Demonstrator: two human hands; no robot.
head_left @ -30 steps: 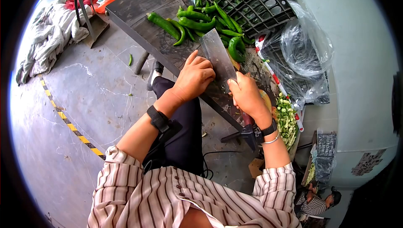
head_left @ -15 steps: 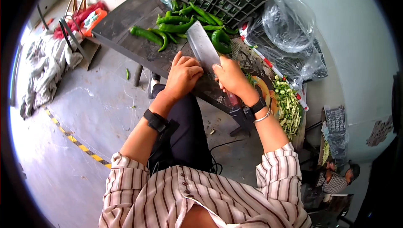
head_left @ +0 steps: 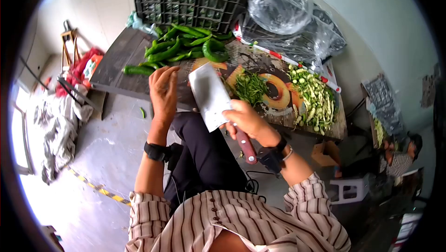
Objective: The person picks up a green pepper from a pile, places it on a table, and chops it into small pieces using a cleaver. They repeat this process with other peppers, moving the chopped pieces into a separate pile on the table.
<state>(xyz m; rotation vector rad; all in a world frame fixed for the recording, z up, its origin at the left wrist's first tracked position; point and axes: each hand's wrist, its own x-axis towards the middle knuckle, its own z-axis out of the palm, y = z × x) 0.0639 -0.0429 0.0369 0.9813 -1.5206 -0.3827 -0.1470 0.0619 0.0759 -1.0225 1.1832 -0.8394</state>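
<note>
My right hand (head_left: 248,119) grips a cleaver (head_left: 209,95) near the top of its red-brown handle, the broad blade pointing up and left at the table's near edge. Just below the heap of long green peppers (head_left: 162,52), my left hand (head_left: 162,91) reaches forward with its fingers extended and slightly bent. Nothing shows in it. One curled pepper (head_left: 215,50) lies at the heap's right end. Beyond the cleaver is a small mound of fine green shreds (head_left: 250,88). Farther right spreads a larger pile of chopped pale-green pieces (head_left: 316,101).
A black plastic crate (head_left: 186,1) stands behind the peppers on the dark table (head_left: 109,73). Clear plastic bags (head_left: 281,8) lie at the back right. Below the table's right end are a cardboard box (head_left: 325,153) and a pale stool (head_left: 347,190). Another person (head_left: 395,161) sits far right.
My left hand has moved away from the blade toward the peppers, its fingers straightening. The cleaver has come back toward my body. The view has turned, showing more of the table's right side.
</note>
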